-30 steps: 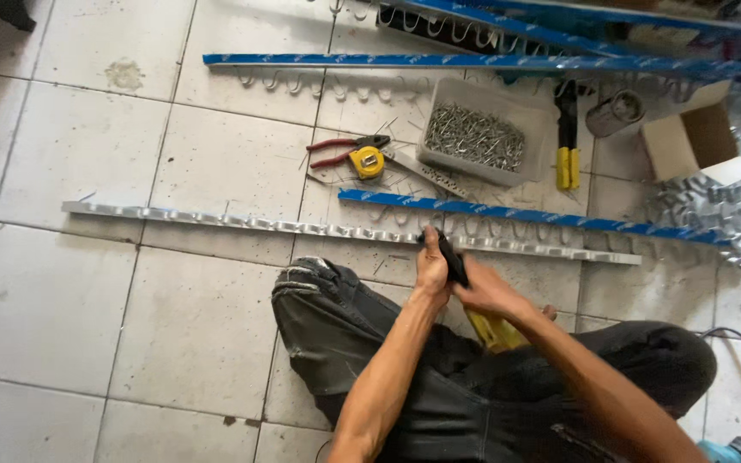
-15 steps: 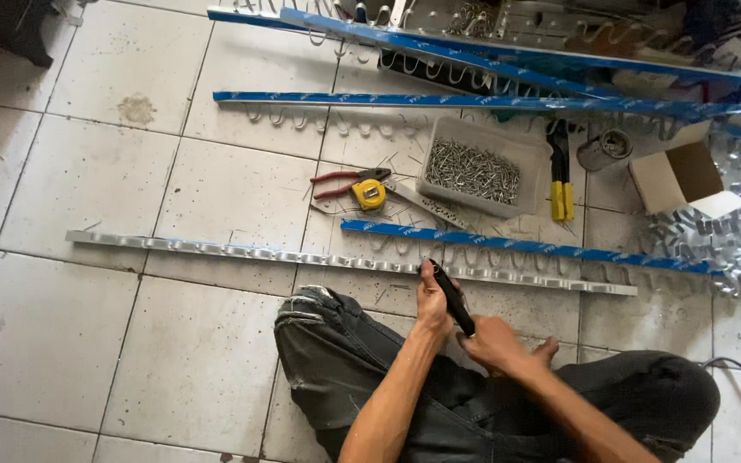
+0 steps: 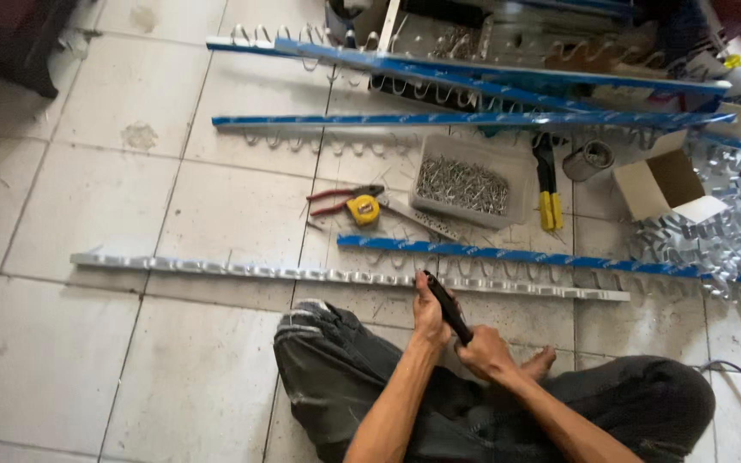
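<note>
We have both hands on a black-handled tool [image 3: 448,307], its nose down on the silver rail [image 3: 302,273] that lies across the tiles just ahead of our knees. Left hand [image 3: 429,315] wraps the handles high up, fingers curled tight round them; right hand [image 3: 484,351] grips the lower end, fingers closed as well.

We judge the tool stiff and fairly hefty, its dark grips not slippery, so the handles are the place to hold it. The rail looks like thin metal, long and light, likely to flex or skid on smooth tile, and its row of small hooks gives snaggy edges; better held by the flat strip between hooks.

Just beyond the rail lies a blue rail [image 3: 551,257], nearly touching it. Farther beyond sit a tray of rivets [image 3: 463,182], red pliers [image 3: 340,197] and a yellow tape [image 3: 363,209]. Off the rail's right end there is a heap of loose hooks [image 3: 731,236]. On its left half, open tile on both sides: room to slide there.
</note>
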